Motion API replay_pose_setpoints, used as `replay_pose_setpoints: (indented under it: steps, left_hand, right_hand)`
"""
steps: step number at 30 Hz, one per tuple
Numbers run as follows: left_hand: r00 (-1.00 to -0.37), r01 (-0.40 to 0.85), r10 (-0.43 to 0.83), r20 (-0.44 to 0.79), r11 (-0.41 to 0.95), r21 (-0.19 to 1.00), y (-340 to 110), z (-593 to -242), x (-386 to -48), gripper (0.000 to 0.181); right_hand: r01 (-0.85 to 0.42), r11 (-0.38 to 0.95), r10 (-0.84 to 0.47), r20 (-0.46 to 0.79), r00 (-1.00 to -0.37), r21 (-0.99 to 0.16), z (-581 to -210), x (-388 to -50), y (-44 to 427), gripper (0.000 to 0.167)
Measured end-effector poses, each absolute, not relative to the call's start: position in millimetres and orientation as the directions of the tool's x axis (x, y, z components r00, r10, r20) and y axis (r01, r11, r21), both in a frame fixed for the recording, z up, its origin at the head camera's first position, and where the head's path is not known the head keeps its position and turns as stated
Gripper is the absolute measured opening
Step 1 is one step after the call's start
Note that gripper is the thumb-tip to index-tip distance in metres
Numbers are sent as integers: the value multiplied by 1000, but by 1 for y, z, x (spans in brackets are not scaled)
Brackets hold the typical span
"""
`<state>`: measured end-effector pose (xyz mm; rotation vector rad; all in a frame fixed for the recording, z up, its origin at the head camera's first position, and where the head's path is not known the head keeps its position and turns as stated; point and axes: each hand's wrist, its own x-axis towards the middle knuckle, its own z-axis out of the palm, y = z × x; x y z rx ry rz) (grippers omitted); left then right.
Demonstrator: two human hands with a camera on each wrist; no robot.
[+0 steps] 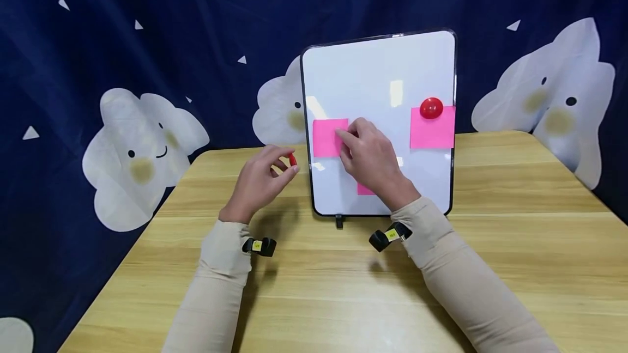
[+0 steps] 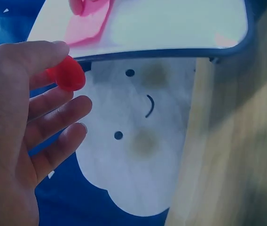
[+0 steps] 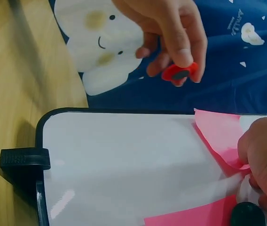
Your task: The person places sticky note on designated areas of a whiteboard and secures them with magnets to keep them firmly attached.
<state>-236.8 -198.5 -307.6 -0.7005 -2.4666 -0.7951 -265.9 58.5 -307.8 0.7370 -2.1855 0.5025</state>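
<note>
My left hand (image 1: pixel 260 181), left of the whiteboard, pinches a red round magnet (image 2: pixel 70 74) between thumb and index finger. The magnet's dark back faces the right wrist view. In front of the whiteboard (image 1: pixel 378 78), my right hand (image 1: pixel 370 154) pinches the right edge of a pink sticky note (image 1: pixel 326 139) at the board's left side. That note curls away from the board near the fingertips (image 3: pixel 244 146). A second pink note (image 1: pixel 432 134) is at the right edge, under a domed red magnet (image 1: pixel 431 108). My right hand partly hides a lower pink note (image 1: pixel 365 189).
A green magnet (image 3: pixel 247 215) lies by the lower note in the right wrist view. The board stands on a wooden table (image 1: pixel 314 293), with a black foot (image 1: pixel 339 222) at its base. Behind hangs a dark blue curtain (image 1: pixel 211 10) with cloud faces.
</note>
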Motion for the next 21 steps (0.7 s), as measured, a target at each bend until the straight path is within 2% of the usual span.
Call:
replay_pose_setpoints:
  steps: [7,17,21]
  left_hand:
    - [-706,637,343,620,689,345,-186,-299,-244,35]
    - [-663,676,367,652,669,311,-176,-289,-251,35]
    - [-664,680,365,652,658,324,-169,-286,-255,36]
  right_hand:
    - [-627,770,-333,766,-550,-116,-307,-268,59,29]
    - [-604,789,-323,760,-564,-112,-309,-268,56,29]
    - [-589,802,-322,760,-565,-98,-308,-266,56,32]
